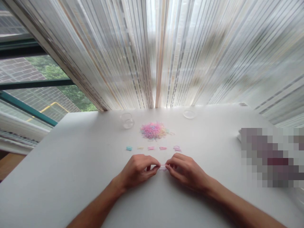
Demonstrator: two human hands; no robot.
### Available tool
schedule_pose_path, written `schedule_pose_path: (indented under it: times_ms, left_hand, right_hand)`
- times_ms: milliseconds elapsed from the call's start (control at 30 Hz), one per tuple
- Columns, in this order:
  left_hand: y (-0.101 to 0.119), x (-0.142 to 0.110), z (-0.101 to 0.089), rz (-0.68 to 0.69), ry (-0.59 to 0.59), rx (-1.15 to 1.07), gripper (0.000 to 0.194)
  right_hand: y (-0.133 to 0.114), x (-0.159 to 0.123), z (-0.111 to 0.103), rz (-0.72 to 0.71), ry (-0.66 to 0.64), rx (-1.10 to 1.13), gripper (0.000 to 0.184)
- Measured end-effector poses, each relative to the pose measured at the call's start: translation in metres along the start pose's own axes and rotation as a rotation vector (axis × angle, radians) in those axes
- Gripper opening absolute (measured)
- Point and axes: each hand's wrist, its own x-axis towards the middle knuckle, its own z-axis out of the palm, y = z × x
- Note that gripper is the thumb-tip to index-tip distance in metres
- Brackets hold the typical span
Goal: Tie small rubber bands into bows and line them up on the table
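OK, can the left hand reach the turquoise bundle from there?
Likely yes: nothing seems to stand between the left hand and the turquoise bundle just beyond it, though that hand appears to be pinching a thin pinkish piece.

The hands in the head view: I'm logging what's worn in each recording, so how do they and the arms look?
The left hand and right hand are ungloved, with slender fingers; no rings show. The forearms taper towards the wrists, with no sleeves, watch or bracelet in view.
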Motion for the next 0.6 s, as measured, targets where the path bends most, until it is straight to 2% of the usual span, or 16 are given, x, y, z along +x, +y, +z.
schedule_pose_path:
  times_ms: [233,433,600]
  left_hand:
    - [0.001,0.001,-0.002,-0.016,0.028,0.049,0.009]
    - [-0.005,0.002,-0.011,0.005,0.005,0.117,0.007]
    - [-0.02,0.001,-0.021,-0.093,0.073,0.218,0.009]
  right_hand:
    - [-0.001,0.001,0.0,-0.003,0.003,-0.002,0.015]
    - [0.001,0.001,0.0,0.01,-0.009,0.006,0.015]
    - [0.0,0.001,0.0,0.035,-0.041,0.014,0.015]
